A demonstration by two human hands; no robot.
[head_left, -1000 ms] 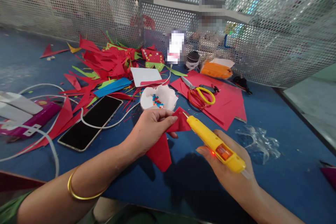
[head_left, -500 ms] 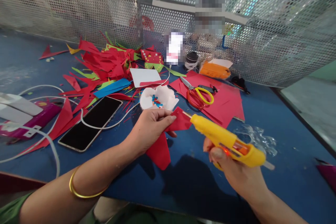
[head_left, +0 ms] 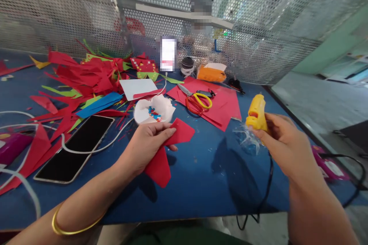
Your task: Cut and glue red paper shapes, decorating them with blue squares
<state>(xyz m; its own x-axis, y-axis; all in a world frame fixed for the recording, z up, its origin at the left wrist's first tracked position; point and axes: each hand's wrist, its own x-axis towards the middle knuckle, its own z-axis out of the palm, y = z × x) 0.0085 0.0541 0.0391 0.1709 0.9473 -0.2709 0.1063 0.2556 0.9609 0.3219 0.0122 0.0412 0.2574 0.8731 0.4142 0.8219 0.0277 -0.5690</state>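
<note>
Above the table (head_left: pixel 195 187) — left hand (head_left: pixel 148 143) pinches red paper (head_left: pixel 183 133)

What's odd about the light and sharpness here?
Head view: dark shadows lie on the table near the left hand and right hand; head view: the upright phone glows white and is pixelated, its details unreadable; head view: the mesh looks smeared toward the top corners; head view: a blocky patch hides part of a person behind it.
</note>
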